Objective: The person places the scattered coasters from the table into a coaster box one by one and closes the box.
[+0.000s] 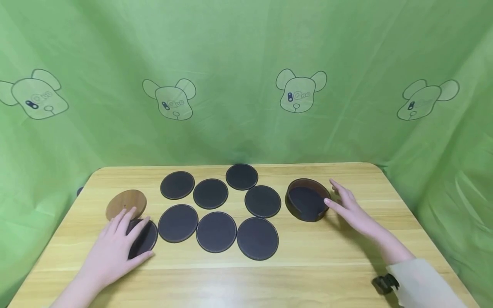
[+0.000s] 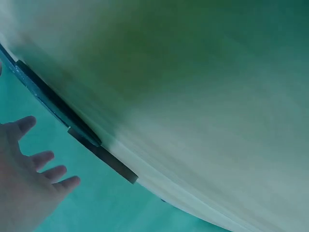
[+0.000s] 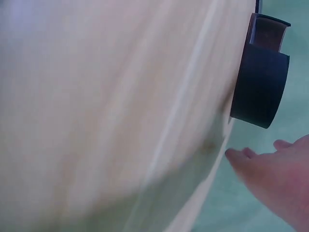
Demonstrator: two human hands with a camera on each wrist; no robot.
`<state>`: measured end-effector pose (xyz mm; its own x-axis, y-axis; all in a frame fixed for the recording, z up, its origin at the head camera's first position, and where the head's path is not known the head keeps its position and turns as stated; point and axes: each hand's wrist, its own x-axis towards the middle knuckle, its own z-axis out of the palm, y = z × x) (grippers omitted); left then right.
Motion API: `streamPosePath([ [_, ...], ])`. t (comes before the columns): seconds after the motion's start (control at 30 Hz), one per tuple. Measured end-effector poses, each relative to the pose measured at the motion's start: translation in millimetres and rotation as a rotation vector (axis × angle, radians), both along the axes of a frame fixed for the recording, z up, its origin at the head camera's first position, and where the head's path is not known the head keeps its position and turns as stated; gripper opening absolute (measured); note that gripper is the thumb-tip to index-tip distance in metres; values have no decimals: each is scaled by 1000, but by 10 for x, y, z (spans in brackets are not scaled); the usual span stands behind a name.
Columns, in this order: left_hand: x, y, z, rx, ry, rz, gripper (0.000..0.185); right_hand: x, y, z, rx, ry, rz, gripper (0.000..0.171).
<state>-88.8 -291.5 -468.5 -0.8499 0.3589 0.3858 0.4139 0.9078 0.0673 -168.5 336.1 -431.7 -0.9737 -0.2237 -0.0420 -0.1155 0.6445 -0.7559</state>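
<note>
My left hand (image 1: 113, 252), fingers spread, hovers over a round black coaster (image 1: 145, 240) and hides part of it. Its fingertips overlap a round wooden disc (image 1: 127, 203) in the head view. In the left wrist view, the hand (image 2: 29, 169) appears apart from the dark coaster edge (image 2: 55, 104). On the right, a dark round coaster holder (image 1: 308, 199) with a brown inner wall and a gap in its front stands on the table. Beside it my right hand (image 1: 352, 211) is held with fingers extended. The right wrist view shows that hand (image 3: 275, 174) apart from the holder (image 3: 260, 79).
Several more black stitched coasters lie flat across the middle, among them a back one (image 1: 242, 176) and a front one (image 1: 257, 238). They rest on a light wooden table (image 1: 215, 282). A green curtain (image 1: 239, 128) with mouse-like drawings hangs behind and at the sides.
</note>
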Motion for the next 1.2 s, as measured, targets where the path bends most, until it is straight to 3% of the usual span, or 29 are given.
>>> streamPosePath([
  [0.23,0,-14,-13,-17,-3,-35,86,-85,74,-92,-299,-190,-3,77],
  [0.33,5,-18,-17,-30,-15,-37,86,-117,106,-153,-457,-204,10,75],
  [0.47,-2,-14,-10,-32,-25,-35,86,-153,168,-228,-583,-188,37,74],
  [0.67,-22,-9,-12,-23,-25,-61,83,-156,234,-264,-544,-220,29,73],
  [0.97,-17,-11,-41,-6,-35,-73,80,-155,244,-305,-491,-151,90,73],
  [1.2,-54,-18,-61,11,-54,-67,79,-183,257,-295,-467,-152,103,67],
])
